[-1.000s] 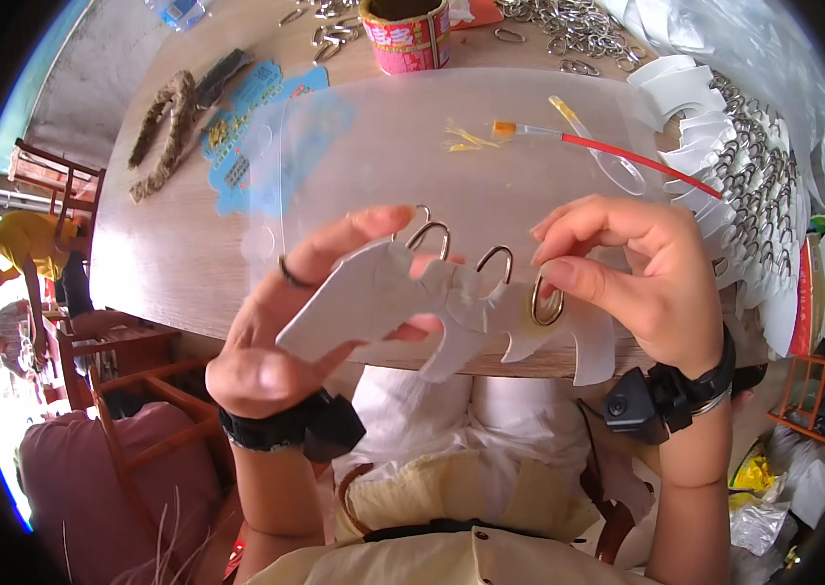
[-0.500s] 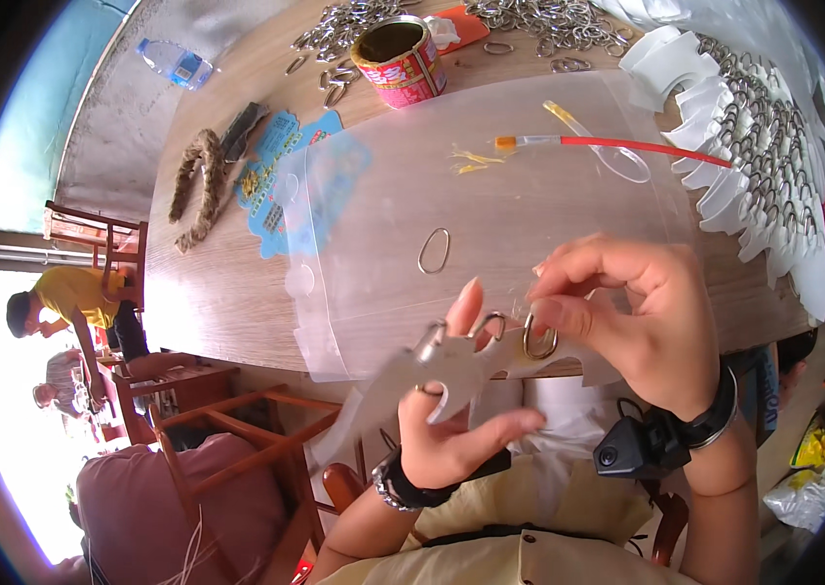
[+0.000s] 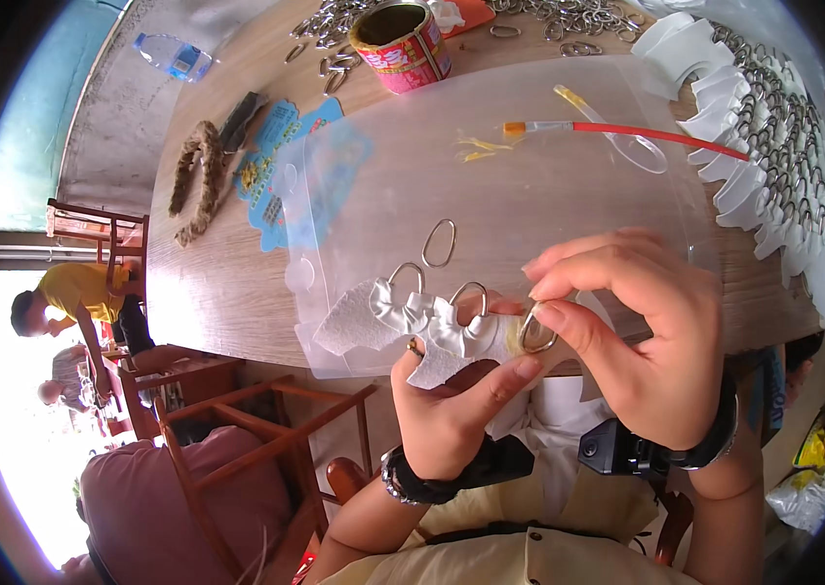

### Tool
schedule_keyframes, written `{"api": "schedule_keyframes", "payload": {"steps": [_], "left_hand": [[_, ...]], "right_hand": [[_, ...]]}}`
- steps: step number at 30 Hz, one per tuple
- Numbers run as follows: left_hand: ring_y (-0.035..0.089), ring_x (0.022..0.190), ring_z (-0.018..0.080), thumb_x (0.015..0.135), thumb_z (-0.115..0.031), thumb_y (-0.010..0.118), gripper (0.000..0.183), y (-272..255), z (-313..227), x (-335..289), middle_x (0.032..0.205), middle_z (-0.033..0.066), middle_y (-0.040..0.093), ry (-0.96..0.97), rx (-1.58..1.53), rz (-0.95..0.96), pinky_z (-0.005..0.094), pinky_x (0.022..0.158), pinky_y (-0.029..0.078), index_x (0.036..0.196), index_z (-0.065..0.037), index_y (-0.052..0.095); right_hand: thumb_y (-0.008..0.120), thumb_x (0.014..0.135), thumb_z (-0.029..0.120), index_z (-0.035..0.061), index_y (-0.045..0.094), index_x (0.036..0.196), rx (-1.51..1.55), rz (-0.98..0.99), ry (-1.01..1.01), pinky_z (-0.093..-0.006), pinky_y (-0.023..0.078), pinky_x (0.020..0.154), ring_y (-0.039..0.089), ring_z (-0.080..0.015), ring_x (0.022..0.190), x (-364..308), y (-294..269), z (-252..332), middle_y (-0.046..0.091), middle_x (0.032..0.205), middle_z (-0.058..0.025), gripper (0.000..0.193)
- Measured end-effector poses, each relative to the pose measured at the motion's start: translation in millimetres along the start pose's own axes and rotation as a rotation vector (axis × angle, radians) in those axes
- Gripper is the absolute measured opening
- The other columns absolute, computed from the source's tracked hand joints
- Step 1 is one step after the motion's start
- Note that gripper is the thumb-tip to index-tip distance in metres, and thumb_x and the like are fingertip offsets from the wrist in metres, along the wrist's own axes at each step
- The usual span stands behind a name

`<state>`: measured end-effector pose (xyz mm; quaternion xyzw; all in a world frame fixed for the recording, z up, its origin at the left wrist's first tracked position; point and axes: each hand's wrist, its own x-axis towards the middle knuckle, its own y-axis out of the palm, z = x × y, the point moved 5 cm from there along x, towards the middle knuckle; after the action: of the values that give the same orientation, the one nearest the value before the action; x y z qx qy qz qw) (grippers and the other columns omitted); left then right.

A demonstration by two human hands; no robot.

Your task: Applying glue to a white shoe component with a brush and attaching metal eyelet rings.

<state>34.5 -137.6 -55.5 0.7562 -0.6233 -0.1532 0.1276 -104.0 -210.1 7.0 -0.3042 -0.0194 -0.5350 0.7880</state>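
Note:
My left hand (image 3: 447,419) is closed on a white scalloped fabric piece (image 3: 359,324), thumb below and fingers mostly behind it. Two oval metal rings (image 3: 471,286) stand up from its edge, with the cloth gathered around their bases. With thumb and forefinger, my right hand (image 3: 642,336) pinches another oval metal ring (image 3: 541,348) against the fabric's right end, where a yellowish patch shows. Just beyond the fabric, one loose oval ring (image 3: 454,244) lies on the clear plastic sheet (image 3: 383,185).
A red-handled brush (image 3: 647,136) lies across a clear plastic strip. Behind it stand a red tin (image 3: 412,63) and heaped rings (image 3: 569,18). Many ringed white pieces (image 3: 739,185) line the right. Looped rope (image 3: 200,185) and a blue card (image 3: 271,161) lie left.
My left hand has turned the fabric piece up and flatter, so its gathered face and two rings show. My right hand has brought its ring against the fabric's right end.

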Motion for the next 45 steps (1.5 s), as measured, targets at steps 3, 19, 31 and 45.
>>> {"api": "schedule_keyframes", "payload": {"steps": [3,19,31,45], "left_hand": [[0.058,0.101,0.0153,0.077,0.009,0.071,0.049,0.6,-0.7,0.3,0.112,0.0102,0.060,-0.021,-0.036,-0.006,0.0312,0.086,0.049,0.122,0.006,0.053],[0.056,0.105,0.0175,0.071,-0.001,0.081,0.055,-5.4,0.2,-0.6,0.117,0.0109,0.057,0.004,-0.099,0.060,0.0341,0.091,0.046,0.118,0.005,0.053],[0.058,0.102,0.0179,0.071,0.001,0.080,0.056,-2.6,-0.9,-2.7,0.114,0.0114,0.058,-0.017,-0.071,0.007,0.0327,0.086,0.049,0.119,0.007,0.052],[0.058,0.097,0.0159,0.075,0.008,0.072,0.039,0.2,-1.6,-3.9,0.108,0.0108,0.059,0.070,-0.036,-0.058,0.0314,0.086,0.047,0.111,0.007,0.055]], "right_hand": [[0.069,0.078,0.000,-0.0002,0.063,0.081,0.069,0.004,-0.004,-0.0295,0.049,0.073,0.065,-0.0206,0.080,-0.6,1.5,-3.7,0.068,0.086,-0.0116,0.007],[0.068,0.078,-0.004,-0.0018,0.062,0.081,0.169,0.017,0.017,-0.0261,0.050,0.068,0.063,-0.0166,0.075,0.5,2.5,-4.5,0.065,0.085,-0.0123,0.007],[0.068,0.077,-0.003,-0.0009,0.062,0.081,0.177,-0.011,0.025,-0.0284,0.049,0.068,0.064,-0.0188,0.075,-2.1,4.8,-6.5,0.064,0.084,-0.0121,0.008],[0.063,0.082,0.006,0.0012,0.071,0.092,-0.103,-0.046,-0.155,-0.0311,0.048,0.078,0.063,-0.0227,0.086,1.5,-11.3,-6.1,0.066,0.103,-0.0151,0.014]]}}
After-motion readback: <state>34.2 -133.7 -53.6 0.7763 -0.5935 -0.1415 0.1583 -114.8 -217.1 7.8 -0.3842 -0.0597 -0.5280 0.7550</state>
